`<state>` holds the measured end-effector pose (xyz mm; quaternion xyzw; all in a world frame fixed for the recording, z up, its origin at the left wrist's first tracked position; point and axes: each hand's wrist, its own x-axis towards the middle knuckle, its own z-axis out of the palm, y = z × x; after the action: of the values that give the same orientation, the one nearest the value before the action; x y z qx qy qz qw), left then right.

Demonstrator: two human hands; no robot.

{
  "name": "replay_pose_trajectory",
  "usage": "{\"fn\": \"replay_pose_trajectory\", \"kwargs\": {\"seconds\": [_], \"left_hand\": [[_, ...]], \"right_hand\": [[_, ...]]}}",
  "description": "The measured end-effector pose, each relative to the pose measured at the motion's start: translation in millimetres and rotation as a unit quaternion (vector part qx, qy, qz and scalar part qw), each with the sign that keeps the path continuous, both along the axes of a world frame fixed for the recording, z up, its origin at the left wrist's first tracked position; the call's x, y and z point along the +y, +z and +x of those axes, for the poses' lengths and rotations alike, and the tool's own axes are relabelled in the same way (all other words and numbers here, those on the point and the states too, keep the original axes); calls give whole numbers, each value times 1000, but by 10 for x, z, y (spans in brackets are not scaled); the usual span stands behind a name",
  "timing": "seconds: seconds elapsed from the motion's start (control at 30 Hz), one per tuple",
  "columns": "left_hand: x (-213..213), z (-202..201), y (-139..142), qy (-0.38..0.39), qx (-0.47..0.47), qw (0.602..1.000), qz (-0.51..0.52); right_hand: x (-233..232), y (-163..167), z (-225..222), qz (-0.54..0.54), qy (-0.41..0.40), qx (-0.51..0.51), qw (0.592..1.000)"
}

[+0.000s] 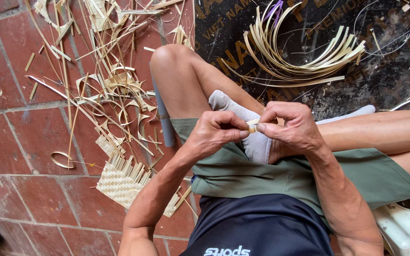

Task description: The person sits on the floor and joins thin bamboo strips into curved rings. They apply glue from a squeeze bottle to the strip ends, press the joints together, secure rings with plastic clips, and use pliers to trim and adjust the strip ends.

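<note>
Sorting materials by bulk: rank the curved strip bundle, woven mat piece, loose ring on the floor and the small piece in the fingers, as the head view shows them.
1. curved strip bundle
2. woven mat piece, nearer the camera, so unsure against the bundle
3. loose ring
4. small piece, pinched by left hand and right hand

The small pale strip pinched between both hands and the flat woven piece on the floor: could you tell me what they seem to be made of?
Small pale strip: probably split bamboo, matte tan, thin and stiff. Flat woven piece: seemingly the same strips, plaited in a checker pattern, ends loose.

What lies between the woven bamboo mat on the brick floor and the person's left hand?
In the head view, the left forearm and the edge of the green shorts span the stretch between the woven mat and the left hand; loose bamboo strips lie just above.
</note>
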<state>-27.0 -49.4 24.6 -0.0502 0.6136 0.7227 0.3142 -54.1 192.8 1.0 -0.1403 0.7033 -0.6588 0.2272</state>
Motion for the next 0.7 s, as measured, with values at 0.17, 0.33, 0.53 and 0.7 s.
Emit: {"fn": "replay_pose_trajectory", "kwargs": {"seconds": [0.17,0.33,0.53,0.7], "left_hand": [[-12,11,-18,-5,19,1000,-12],[12,58,-44,16,1,1000,17],[75,261,-171,85,16,996,31],[209,478,-228,124,53,990,-38]], "right_hand": [[-16,-19,-22,-12,3,9,1000],[-10,61,29,-21,-18,61,998],[-151,-20,748,-31,-320,-133,937],[-349,-277,906,-172,-274,-150,934]]}}
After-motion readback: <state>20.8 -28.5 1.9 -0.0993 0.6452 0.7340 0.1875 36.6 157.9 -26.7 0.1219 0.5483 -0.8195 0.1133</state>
